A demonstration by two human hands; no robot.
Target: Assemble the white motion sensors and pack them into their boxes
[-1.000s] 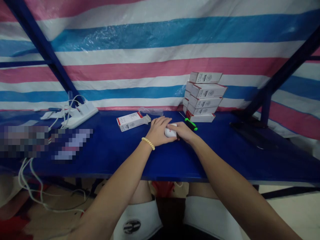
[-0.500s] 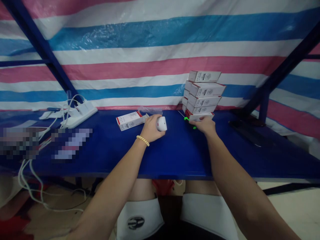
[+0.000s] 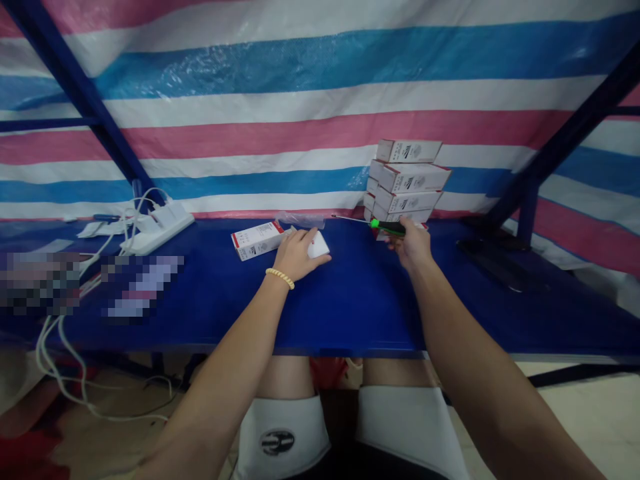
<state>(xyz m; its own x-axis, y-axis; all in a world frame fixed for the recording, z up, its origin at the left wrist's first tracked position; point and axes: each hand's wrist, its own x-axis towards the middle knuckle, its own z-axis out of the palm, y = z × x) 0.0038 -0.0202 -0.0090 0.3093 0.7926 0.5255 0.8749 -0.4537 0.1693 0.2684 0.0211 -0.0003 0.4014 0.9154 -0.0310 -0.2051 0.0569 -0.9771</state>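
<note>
My left hand (image 3: pixel 299 253) is closed around a small white device (image 3: pixel 319 245), whose far part the fingers hide. Just left of that hand lies a white and red carton (image 3: pixel 257 241), its near end turned towards me. In my right hand (image 3: pixel 414 243) is a screwdriver (image 3: pixel 389 227) with a green and black handle. Its thin metal shaft points left, towards the device but apart from it. Right behind the screwdriver rises a stack of white cartons (image 3: pixel 413 179) with red edges.
A white power strip (image 3: pixel 159 230) with plugs and tangled cables stands at the left on the blue table (image 3: pixel 350 313). Clear plastic film (image 3: pixel 300 219) lies near the back edge. A dark flat object (image 3: pixel 500 265) rests at the right. Striped sheeting hangs behind.
My right hand has picked the screwdriver up from the table beside the stack, and its shaft now points left. The white device has tilted and shifted slightly left in my left hand.
</note>
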